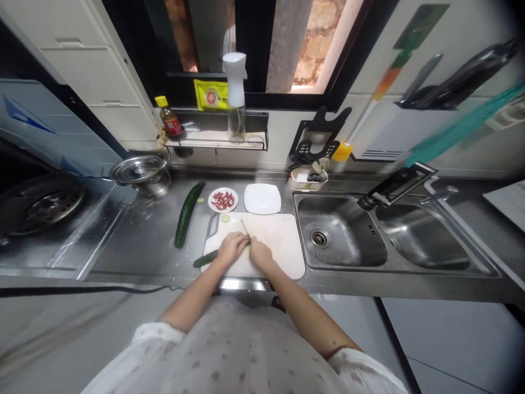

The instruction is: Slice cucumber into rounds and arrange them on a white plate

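On the white cutting board (287, 246) lies a dark green cucumber (205, 259), its left end past the board's edge. My left hand (232, 248) is closed over its right part. My right hand (260, 254) is wrapped round the handle of a knife (245, 227), whose blade points up and away beside my left fingertips. The two hands nearly touch. A pale cucumber slice (225, 218) rests at the board's upper left. Left of the board is a whole cucumber (188, 214), with a small slice (200, 200) by its top end.
Behind the board stand a plate of chopped red pieces (223, 200) and a white square plate (262, 198). A double sink (344, 230) is at the right. A lidded steel pot (143, 174) and a stove (36, 205) are at the left. A shelf (213, 139) holds bottles.
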The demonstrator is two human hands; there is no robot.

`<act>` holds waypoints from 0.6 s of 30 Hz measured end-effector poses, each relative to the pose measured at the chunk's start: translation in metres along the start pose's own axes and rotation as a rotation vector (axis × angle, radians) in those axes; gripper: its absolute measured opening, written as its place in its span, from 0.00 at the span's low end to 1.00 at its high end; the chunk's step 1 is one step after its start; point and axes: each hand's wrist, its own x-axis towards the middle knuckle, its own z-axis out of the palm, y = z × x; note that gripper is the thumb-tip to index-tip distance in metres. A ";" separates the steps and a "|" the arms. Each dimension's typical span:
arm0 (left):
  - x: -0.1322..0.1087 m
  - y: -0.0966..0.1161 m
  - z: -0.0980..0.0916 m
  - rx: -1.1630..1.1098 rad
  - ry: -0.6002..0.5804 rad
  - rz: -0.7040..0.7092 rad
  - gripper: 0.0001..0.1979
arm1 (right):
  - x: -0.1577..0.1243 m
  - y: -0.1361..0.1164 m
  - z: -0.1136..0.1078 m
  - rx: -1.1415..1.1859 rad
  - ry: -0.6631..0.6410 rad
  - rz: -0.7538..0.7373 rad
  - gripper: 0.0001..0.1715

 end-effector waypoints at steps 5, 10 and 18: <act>0.000 0.000 0.000 -0.030 0.006 0.002 0.10 | -0.013 0.013 0.015 -0.072 -0.007 0.009 0.22; 0.000 -0.001 0.001 -0.042 0.006 -0.006 0.10 | -0.023 0.023 0.027 -0.104 -0.001 0.014 0.20; 0.000 -0.001 0.002 -0.045 0.010 -0.004 0.10 | -0.024 0.019 0.024 -0.103 0.004 0.007 0.20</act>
